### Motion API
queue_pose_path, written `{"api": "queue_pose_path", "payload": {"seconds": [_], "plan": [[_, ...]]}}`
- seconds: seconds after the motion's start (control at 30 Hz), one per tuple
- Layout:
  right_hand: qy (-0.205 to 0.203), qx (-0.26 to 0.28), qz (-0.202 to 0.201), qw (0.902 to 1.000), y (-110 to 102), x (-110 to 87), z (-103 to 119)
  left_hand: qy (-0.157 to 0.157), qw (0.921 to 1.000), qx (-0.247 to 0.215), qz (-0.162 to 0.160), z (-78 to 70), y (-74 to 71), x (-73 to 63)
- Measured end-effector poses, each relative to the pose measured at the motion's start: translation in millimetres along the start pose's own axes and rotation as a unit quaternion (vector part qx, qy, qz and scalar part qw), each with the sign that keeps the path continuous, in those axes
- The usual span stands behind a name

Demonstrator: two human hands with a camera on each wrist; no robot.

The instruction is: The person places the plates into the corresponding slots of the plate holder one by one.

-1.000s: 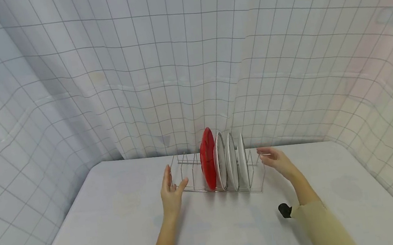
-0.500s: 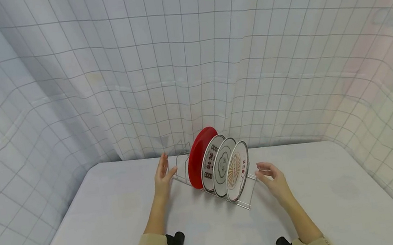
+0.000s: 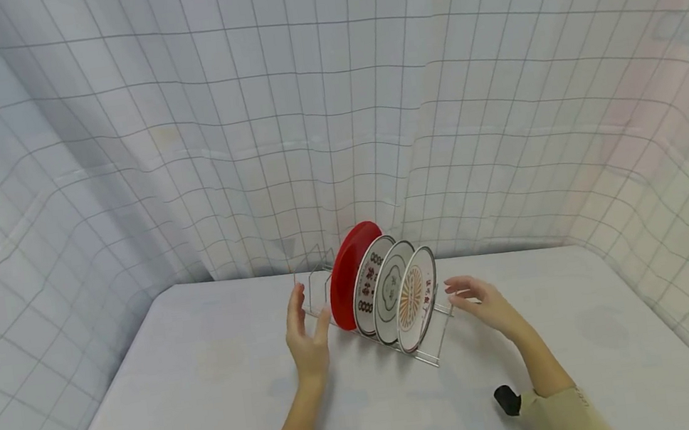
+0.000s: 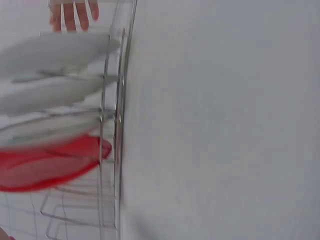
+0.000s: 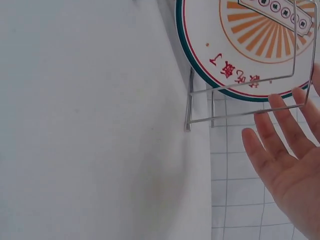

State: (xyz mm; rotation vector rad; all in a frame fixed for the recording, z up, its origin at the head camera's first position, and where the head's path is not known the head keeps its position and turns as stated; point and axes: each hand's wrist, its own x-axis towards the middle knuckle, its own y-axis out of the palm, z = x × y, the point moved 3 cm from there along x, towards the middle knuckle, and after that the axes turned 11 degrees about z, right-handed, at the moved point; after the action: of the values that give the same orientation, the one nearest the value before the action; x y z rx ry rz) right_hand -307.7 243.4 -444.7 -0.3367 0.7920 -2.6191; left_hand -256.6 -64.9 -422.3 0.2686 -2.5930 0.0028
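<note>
A wire dish rack (image 3: 426, 357) stands at an angle at the back of the table, its right end nearer me. Upright in it lean a red plate (image 3: 352, 278) and several white plates, the rightmost a white plate with an orange sunburst pattern (image 3: 416, 299). My left hand (image 3: 307, 345) hovers in front of the rack's left end, thumb and fingers spread, holding nothing. Just off the rack's right end is my right hand (image 3: 487, 305), fingers loosely bent. In the right wrist view its fingertips (image 5: 275, 100) overlap the end wire; whether they touch it I cannot tell.
The white tabletop (image 3: 211, 389) extends to both sides and in front of the rack. Behind it hangs a white curtain with a grid pattern (image 3: 331, 102), close to the table's back edge. Each wrist carries a small black device (image 3: 508, 400).
The rack with its plates has turned, its right end swinging toward me, so the plates' faces show. My left hand has since drawn back from the left end; the right has shifted slightly outward.
</note>
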Motion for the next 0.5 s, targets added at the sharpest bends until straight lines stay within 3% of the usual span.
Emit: {"api": "queue_pose_path", "payload": {"seconds": [0.07, 0.13, 0.33, 0.5], "plan": [[-0.01, -0.005, 0.029, 0.9995, -4.4, 3.2, -0.3, 0.033, 0.999, -0.007, -0.028, -4.5, 9.4, -11.2], [-0.018, -0.002, 0.055, 0.9983, -8.0, 5.9, 0.1, 0.065, 0.9971, -0.018, -0.035, -7.8, 19.5, -21.9], [-0.016, 0.032, 0.119, 0.9922, -13.3, 11.7, 1.0, 0.146, 0.9872, -0.058, 0.027, -22.8, 55.9, -51.5], [-0.019, 0.061, 0.144, 0.9875, -13.9, 15.2, -2.2, 0.146, 0.985, -0.062, 0.067, -26.3, 81.5, -71.5]]}}
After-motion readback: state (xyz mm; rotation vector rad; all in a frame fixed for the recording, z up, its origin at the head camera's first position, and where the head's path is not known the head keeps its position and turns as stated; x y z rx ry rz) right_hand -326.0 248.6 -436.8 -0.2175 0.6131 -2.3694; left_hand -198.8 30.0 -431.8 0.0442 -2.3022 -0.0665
